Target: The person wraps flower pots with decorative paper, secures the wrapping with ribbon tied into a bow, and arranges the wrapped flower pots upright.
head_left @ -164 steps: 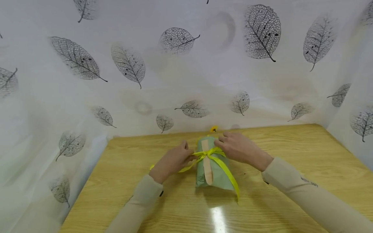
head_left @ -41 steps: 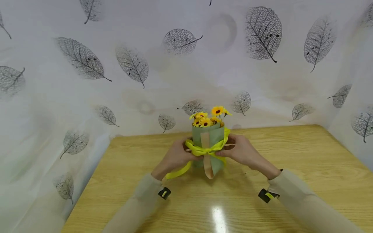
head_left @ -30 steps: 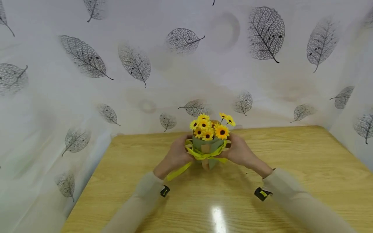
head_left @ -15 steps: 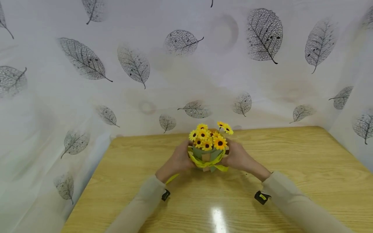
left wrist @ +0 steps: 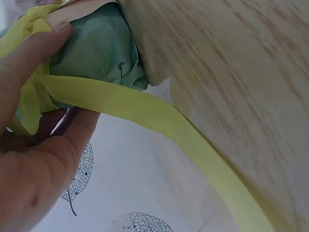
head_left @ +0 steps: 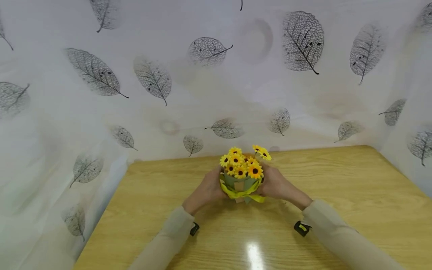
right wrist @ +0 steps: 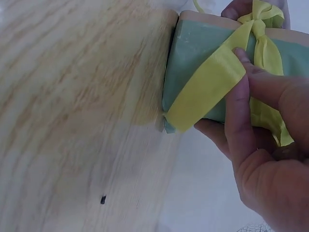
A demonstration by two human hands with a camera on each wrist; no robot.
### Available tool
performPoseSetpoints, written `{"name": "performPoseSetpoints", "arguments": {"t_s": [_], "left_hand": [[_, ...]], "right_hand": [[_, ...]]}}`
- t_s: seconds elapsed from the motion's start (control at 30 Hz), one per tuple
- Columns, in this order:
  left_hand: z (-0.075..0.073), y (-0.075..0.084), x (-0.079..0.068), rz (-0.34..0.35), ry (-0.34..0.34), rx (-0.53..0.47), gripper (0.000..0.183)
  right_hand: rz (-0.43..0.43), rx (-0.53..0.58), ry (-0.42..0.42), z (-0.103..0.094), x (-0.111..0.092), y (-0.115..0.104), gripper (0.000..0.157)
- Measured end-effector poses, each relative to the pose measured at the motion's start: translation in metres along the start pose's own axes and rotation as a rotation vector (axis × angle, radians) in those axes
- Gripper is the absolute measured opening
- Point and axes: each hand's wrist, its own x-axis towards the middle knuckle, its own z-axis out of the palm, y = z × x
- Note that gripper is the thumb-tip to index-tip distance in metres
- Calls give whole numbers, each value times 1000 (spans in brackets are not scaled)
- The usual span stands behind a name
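A small bouquet of yellow sunflowers stands upright near the table's far edge, in a green paper wrap. Down the wrap's front runs a tan strip, and a yellow ribbon is tied around it in a bow. My left hand grips the left side, its thumb on the green paper beside the knot. From the other side my right hand holds the wrap, with a loose ribbon end at its thumb and index finger. Some fingertips are hidden behind the bouquet.
The wooden table ends just behind the bouquet at a pale leaf-printed sheet. Black wrist devices sit at the left cuff and right cuff. A dark speck marks the tabletop.
Earlier the wrap lay on its side while both hands pinched the ribbon at the bow. It has since been turned upright, blooms facing up, and lowered slightly between the hands.
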Motion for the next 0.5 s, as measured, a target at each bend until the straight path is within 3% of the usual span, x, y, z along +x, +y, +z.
{"name": "performPoseSetpoints", "arguments": {"t_s": [0.1,0.33,0.5], "left_hand": [[0,0,-2,1,2,3,89],[2,-4,-3,-10,15,0,84],[0,-5,-1,-12,9,11,85]], "right_hand": [[-7,7,-9,0,1,1,110],[18,-8,-29,-1,4,3,83],[11,-9,-44,-2,9,4,89]]}}
